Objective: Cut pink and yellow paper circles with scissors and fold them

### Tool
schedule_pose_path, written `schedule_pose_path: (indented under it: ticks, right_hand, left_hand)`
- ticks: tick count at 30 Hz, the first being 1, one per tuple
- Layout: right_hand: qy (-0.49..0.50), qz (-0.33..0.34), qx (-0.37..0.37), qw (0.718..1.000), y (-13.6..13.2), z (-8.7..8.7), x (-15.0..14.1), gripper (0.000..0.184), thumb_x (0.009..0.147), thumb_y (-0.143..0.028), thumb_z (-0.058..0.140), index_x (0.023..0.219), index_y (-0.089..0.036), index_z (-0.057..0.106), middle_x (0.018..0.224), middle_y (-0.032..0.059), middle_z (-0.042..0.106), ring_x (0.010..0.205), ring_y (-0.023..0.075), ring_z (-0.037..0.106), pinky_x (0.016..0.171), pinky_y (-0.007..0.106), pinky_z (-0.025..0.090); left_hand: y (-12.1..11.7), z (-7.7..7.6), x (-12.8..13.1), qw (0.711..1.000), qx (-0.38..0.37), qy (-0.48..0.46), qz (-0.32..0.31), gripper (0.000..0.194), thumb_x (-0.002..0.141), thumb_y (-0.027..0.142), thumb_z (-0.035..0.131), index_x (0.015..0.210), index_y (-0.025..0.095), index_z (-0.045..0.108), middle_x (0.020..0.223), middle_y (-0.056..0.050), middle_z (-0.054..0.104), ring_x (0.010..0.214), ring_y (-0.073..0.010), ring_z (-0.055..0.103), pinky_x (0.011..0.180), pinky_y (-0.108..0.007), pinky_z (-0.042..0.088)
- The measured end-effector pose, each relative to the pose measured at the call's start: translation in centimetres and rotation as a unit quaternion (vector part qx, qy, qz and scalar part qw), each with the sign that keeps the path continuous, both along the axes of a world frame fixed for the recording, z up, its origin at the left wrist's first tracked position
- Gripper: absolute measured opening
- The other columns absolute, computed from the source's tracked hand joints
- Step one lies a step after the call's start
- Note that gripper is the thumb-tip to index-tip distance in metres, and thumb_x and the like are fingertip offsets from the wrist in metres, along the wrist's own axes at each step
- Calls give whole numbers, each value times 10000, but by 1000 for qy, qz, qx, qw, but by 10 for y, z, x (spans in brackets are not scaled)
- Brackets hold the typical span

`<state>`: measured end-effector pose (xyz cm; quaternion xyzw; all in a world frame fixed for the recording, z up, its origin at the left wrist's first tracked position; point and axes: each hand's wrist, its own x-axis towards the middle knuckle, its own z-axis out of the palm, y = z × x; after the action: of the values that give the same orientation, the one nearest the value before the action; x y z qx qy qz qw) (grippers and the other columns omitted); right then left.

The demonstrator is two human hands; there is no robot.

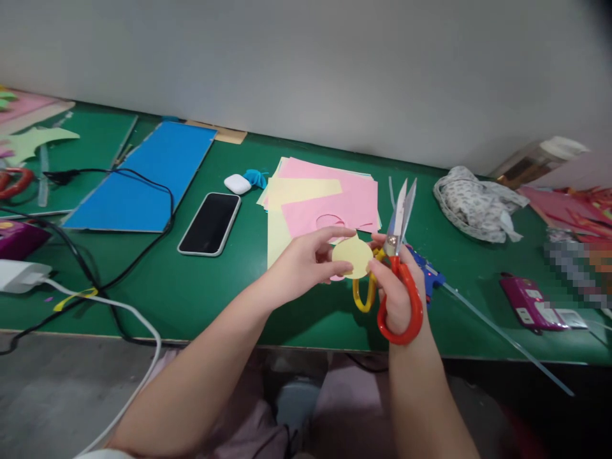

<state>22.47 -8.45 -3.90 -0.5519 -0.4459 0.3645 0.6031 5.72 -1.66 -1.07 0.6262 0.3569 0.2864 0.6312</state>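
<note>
My left hand (310, 261) pinches a round piece of pale yellow paper (349, 258) between thumb and fingers. My right hand (396, 287) holds the same piece by its right edge with thumb and fingertips. Scissors (400, 287) with a red handle loop hang on the right hand, the loop around its thumb, blades slightly apart and pointing up. Below the fingers a yellow loop (366, 299) shows; I cannot tell whether it belongs to the scissors. Behind the hands lie pink paper sheets (354, 191) and a pale yellow sheet (277, 239), with a curved cut line in the pink one.
Left of the papers lie a phone (210, 223), a white case (238, 184) and a blue board (148, 185) with black cables across it. A blue glue gun (430, 271) with a long glue stick, patterned cloth (478, 204) and purple device (530, 303) are to the right.
</note>
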Motion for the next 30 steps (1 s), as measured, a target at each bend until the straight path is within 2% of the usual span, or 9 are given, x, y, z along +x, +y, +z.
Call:
schedule_pose_path:
  ticks: [3, 8, 12, 15, 17, 21, 24, 28, 30]
  right_hand:
    - [-30, 8, -4, 999, 0, -3, 2, 405, 793, -237, 696, 1190, -267, 623, 1071, 26, 671, 954, 205, 665, 807, 356, 562]
    - [-16, -6, 2, 1000, 2, -2, -1, 439, 757, -204, 697, 1186, -267, 625, 1058, 13, 653, 830, 152, 629, 762, 323, 547]
    - [21, -35, 12, 999, 4, 0, 1, 441, 721, -205, 724, 1147, -248, 619, 1011, 5, 631, 730, 124, 610, 707, 315, 559]
    - [31, -58, 16, 998, 3, -2, 6, 460, 719, -221, 717, 1166, -239, 610, 1001, 7, 621, 696, 120, 607, 687, 323, 567]
    - [38, -67, 8, 997, 4, -6, 10, 462, 723, -232, 714, 1173, -232, 609, 1013, 14, 623, 687, 116, 608, 677, 318, 564]
    - [47, -81, -10, 996, 7, -12, 10, 446, 711, -247, 714, 1145, -214, 615, 1007, 19, 630, 662, 117, 599, 662, 319, 549]
    - [55, -70, -15, 996, 8, -13, 8, 437, 721, -243, 703, 1149, -215, 620, 1002, 17, 634, 665, 125, 603, 666, 327, 546]
    - [55, -58, -10, 997, 8, -13, 8, 417, 747, -248, 711, 1154, -216, 626, 1003, 15, 634, 671, 129, 624, 667, 325, 547]
    - [55, -61, -11, 997, 8, -14, 9, 401, 751, -269, 729, 1135, -213, 627, 997, 14, 636, 661, 128, 625, 646, 315, 543]
  left_hand:
    - [0, -4, 2, 1000, 11, 18, -22, 459, 798, 234, 718, 1246, 178, 632, 608, 66, 554, 551, -93, 565, 527, -204, 479]
    - [4, -6, 2, 999, -9, 28, -39, 471, 821, 209, 662, 1288, 174, 606, 622, 68, 538, 527, -96, 577, 512, -210, 479]
    - [18, -5, -15, 991, 26, 112, -61, 483, 828, 239, 633, 1308, 200, 602, 707, 29, 613, 609, -140, 657, 611, -259, 540]
    - [36, -9, -38, 957, 122, 262, -30, 463, 836, 299, 612, 1289, 208, 628, 881, -35, 710, 756, -175, 691, 670, -255, 522]
    - [47, -15, -52, 921, 142, 364, -7, 474, 831, 320, 607, 1286, 189, 632, 850, -50, 721, 721, -192, 685, 648, -264, 489]
    - [58, -27, -66, 896, 138, 422, 11, 438, 799, 307, 631, 1213, 170, 668, 819, -67, 738, 706, -215, 678, 618, -275, 460]
    - [60, -30, -64, 879, 150, 450, 39, 435, 783, 316, 656, 1193, 174, 681, 855, -88, 743, 852, -273, 688, 694, -303, 473]
    - [44, -4, -55, 877, 184, 434, 96, 452, 831, 347, 630, 1230, 136, 659, 1083, -177, 715, 1064, -356, 649, 851, -403, 492]
    - [18, 21, -50, 913, 201, 344, 84, 404, 879, 417, 602, 1238, 239, 658, 1079, -98, 729, 1044, -275, 668, 845, -353, 522]
